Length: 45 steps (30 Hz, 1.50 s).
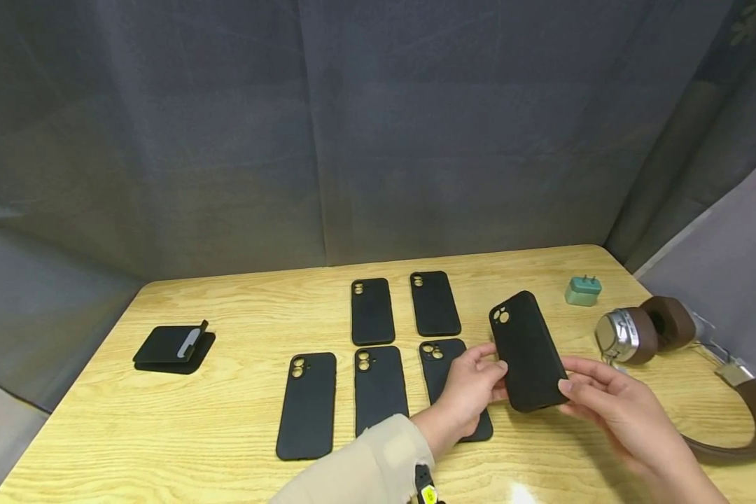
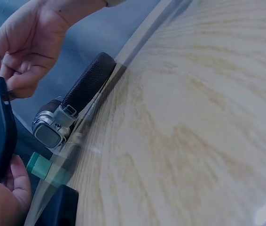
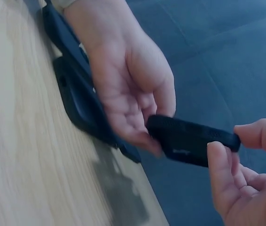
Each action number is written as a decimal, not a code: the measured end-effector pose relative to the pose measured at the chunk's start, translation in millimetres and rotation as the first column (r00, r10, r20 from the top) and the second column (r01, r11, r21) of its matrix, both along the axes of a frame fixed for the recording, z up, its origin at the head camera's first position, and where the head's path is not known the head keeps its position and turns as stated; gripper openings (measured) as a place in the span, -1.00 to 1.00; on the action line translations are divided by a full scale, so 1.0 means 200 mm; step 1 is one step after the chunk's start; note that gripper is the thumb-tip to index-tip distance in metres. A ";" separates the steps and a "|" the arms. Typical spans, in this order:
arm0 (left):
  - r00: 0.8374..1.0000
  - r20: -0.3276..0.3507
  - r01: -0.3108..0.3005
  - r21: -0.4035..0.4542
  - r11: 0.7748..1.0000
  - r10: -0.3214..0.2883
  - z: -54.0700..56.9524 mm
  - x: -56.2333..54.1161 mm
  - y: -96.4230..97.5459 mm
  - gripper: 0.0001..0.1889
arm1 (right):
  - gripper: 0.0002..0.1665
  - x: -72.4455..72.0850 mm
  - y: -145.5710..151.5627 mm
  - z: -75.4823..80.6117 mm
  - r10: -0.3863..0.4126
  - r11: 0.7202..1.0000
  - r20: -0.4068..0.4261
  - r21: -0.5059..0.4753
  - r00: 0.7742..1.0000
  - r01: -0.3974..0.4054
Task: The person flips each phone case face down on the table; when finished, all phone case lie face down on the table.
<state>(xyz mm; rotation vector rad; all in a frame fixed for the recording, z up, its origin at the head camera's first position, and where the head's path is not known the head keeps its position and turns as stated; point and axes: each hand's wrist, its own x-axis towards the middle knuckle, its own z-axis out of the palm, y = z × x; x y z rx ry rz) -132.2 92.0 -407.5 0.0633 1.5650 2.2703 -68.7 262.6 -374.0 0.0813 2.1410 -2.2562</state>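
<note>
A black phone case with camera cutouts is held up tilted above the table, its back toward the head camera. My left hand pinches its left edge, thumb on the back. On the opposite edge, near the lower corner, my right hand grips it between thumb and fingers. In the right wrist view the held case shows end-on, with part of its hollow inside visible. Beneath my left hand and wrist lies another black case, partly covered by them.
More black cases lie in two rows, among them a front-left case and a back case. Brown headphones and a green charger plug sit at the right. A folded black stand-like item lies far left.
</note>
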 end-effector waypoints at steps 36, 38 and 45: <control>0.925 -0.261 0.011 -0.705 0.709 -0.275 0.02 -0.05 -0.05 -0.38 | -0.49 -0.04 0.25 -0.16 0.271 0.925 0.276 0.190 0.922 -0.328; 0.914 -0.274 -0.001 -0.742 0.671 -0.301 0.01 -0.05 -0.04 -0.38 | -0.47 -0.04 0.25 -0.16 0.280 0.921 0.284 0.191 0.917 -0.340; 0.886 -0.270 -0.022 -0.837 0.547 -0.378 0.03 -0.06 -0.03 -0.44 | -0.40 -0.05 0.24 -0.16 0.262 0.905 0.319 0.246 0.911 -0.346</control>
